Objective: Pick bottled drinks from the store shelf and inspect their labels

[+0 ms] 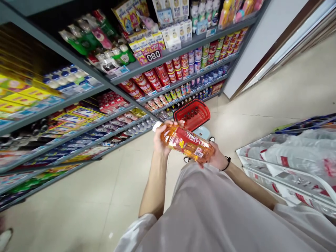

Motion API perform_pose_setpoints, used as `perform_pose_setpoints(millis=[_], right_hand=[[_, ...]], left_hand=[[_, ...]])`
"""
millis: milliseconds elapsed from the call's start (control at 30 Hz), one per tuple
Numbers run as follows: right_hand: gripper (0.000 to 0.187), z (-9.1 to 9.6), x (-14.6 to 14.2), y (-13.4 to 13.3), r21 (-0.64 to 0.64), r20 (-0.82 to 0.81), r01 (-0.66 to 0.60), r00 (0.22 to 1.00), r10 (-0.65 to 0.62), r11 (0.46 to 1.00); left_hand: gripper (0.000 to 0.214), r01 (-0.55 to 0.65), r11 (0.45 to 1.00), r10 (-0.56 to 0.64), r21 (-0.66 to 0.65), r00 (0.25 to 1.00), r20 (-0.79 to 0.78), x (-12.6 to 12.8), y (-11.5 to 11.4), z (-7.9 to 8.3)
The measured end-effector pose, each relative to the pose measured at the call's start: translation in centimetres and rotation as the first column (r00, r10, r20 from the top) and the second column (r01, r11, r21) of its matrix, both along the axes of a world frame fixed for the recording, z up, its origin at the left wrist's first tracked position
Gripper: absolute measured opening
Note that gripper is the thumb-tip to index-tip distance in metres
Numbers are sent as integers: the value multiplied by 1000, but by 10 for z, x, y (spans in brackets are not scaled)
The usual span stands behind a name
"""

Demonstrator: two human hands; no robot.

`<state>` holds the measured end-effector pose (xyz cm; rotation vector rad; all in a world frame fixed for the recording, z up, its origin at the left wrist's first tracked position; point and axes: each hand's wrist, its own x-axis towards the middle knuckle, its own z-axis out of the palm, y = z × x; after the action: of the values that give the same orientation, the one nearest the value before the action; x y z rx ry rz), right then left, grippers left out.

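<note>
I hold an orange drink bottle (187,142) with a white cap and a red and yellow label, lying on its side in front of me. My left hand (160,137) is wrapped round its neck end near the cap. My right hand (216,157), with a black band on the wrist, cups the bottle's base from below. A red shopping basket (203,111) with several dark-capped bottles in it stands on the floor just beyond the bottle.
Grey store shelves (78,101) packed with bottles, cans and cartons run along the left and back. A white wire rack (286,171) holding clear plastic packages stands at the right. Pale tiled floor (262,119) lies between them.
</note>
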<state>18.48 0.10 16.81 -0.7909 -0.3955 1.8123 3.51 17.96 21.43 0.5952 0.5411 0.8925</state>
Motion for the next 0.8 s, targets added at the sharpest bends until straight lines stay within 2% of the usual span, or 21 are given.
perform_pose_setpoints(millis=[67,133,300,367,500,633,700,733,767,800], right_hand=[[80,0,11,0,0,37,53,998,-53,999],[81,2,26,4,19,143,86,986,-88,996],[75,17,77,24,202,417,115,889,-191,973],[79,26,101,33,256,509,99,832,-221,962],[89,39,142,48,300,714,69,646,-272,951],[97,40,169,54,321,790,50,537,-297,946],[97,34,180,55,334,794,41,526,-304,942],[96,30,186,57,335,780,46,546,-305,941],[93,26,193,59,324,748,55,597,-291,944],[85,21,201,62,294,681,60,687,-253,954]], left_hand=[[21,10,1000,-10,-14,1000,-11,8,2,3],[22,-14,999,13,-33,999,-30,18,6,6],[24,-133,990,130,-57,991,-40,52,16,9],[25,-153,985,150,-74,987,-52,67,20,9],[27,-147,983,138,-111,986,-91,99,26,7],[25,-207,968,197,-142,977,-82,130,35,3],[25,-236,962,225,-135,970,-89,145,40,4],[24,-247,960,235,-128,967,-100,151,42,5],[24,-257,959,244,-122,963,-112,157,43,6],[23,-263,958,249,-118,961,-124,163,45,8]])
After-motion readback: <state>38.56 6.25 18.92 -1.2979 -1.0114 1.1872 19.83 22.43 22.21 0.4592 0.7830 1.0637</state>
